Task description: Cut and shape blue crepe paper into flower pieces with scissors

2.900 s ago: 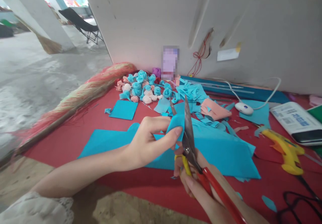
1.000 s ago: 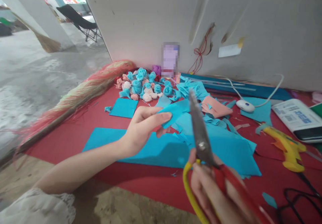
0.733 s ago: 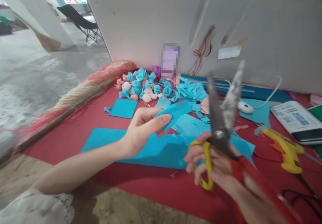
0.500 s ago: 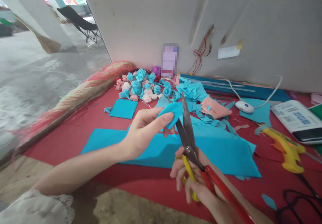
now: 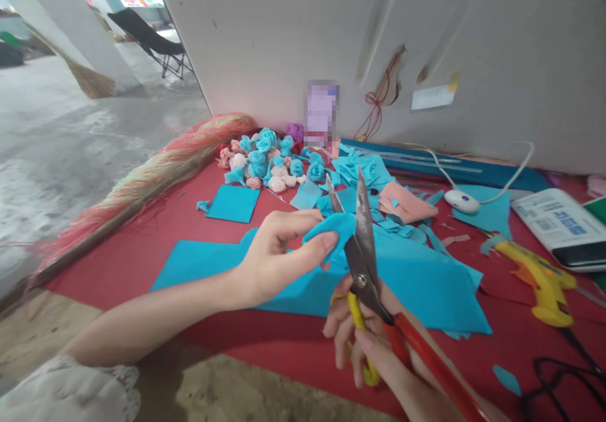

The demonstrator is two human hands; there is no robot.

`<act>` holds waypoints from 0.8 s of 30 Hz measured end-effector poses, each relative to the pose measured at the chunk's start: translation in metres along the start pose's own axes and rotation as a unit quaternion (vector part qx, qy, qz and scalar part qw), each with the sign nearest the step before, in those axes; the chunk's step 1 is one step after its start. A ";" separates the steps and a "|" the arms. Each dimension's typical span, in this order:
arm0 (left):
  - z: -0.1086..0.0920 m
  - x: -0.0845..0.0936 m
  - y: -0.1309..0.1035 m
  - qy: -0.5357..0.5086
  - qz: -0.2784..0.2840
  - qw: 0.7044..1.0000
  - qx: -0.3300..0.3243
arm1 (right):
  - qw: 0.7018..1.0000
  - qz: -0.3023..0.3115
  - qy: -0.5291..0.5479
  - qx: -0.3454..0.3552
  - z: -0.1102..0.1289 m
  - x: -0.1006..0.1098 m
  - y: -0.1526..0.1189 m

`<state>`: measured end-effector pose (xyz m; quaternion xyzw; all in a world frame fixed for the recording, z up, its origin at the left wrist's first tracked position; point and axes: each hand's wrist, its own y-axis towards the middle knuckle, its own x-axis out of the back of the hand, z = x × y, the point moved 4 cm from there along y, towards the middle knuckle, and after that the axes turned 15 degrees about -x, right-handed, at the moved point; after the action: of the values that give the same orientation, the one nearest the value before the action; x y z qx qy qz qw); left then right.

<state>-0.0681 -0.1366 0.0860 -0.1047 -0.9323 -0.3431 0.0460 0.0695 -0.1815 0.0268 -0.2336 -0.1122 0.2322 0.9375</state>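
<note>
My left hand (image 5: 279,258) pinches a small rounded piece of blue paper (image 5: 338,229) between thumb and fingers. Around the handles of the scissors (image 5: 362,270), one yellow and one red, my right hand (image 5: 374,340) is closed. The scissor blades are spread, with the blue piece's right edge between them. Below both hands a long folded blue sheet (image 5: 407,295) lies on the red table cover (image 5: 265,346). Behind them sits a pile of blue and pink paper roses (image 5: 258,164).
A blue square (image 5: 233,204) lies left. On the right are a yellow glue gun (image 5: 544,280), a white device with a cable (image 5: 461,201), and a white and black box (image 5: 558,226). Crumpled blue scraps (image 5: 362,169) and a pink piece (image 5: 407,202) lie behind the scissors.
The scissors have opened wider and moved slightly right. My left hand has shifted a little right and down with the blue piece, whose edge looks more rounded.
</note>
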 end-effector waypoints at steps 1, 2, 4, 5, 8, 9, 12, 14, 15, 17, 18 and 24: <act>-0.001 -0.001 0.000 0.009 0.005 1.000 -0.002 | 1.000 0.010 -0.002 -0.002 0.003 0.002 -0.002; -0.002 -0.001 0.000 0.017 0.007 1.000 -0.004 | 1.000 0.018 -0.005 -0.004 0.006 0.004 -0.003; -0.004 -0.003 0.000 0.026 0.008 1.000 -0.007 | 0.999 0.032 -0.008 -0.007 0.008 0.008 -0.006; -0.004 -0.004 0.000 0.028 0.008 1.000 -0.010 | 0.999 0.039 -0.010 -0.009 0.009 0.008 -0.008; -0.006 -0.006 -0.001 0.029 0.007 0.999 -0.021 | 0.999 0.033 0.000 -0.015 0.008 0.008 -0.011; -0.006 -0.007 -0.001 0.030 0.008 0.999 -0.025 | 0.999 0.025 0.008 -0.019 0.008 0.007 -0.012; -0.006 -0.009 -0.002 0.039 0.011 0.999 -0.034 | 0.999 -0.002 0.036 -0.038 0.011 0.003 -0.012; -0.007 -0.010 -0.003 0.051 0.011 0.998 -0.040 | 0.998 -0.004 0.045 -0.051 0.014 0.001 -0.012; -0.007 -0.010 -0.003 0.056 0.010 0.998 -0.041 | 0.997 -0.004 0.045 -0.056 0.016 0.001 -0.012; -0.006 -0.011 -0.003 0.060 0.010 0.997 -0.039 | 0.997 -0.001 0.044 -0.059 0.019 0.000 -0.011; -0.006 -0.011 -0.003 0.060 0.011 0.997 -0.038 | 0.997 0.000 0.043 -0.061 0.020 0.000 -0.012; -0.007 -0.011 -0.004 0.055 0.019 0.998 -0.032 | 0.998 -0.005 0.035 -0.057 0.020 0.004 -0.018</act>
<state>-0.0581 -0.1460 0.0875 -0.1043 -0.9148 -0.3770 0.1007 0.0736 -0.1857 0.0531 -0.2936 -0.0933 0.2125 0.9273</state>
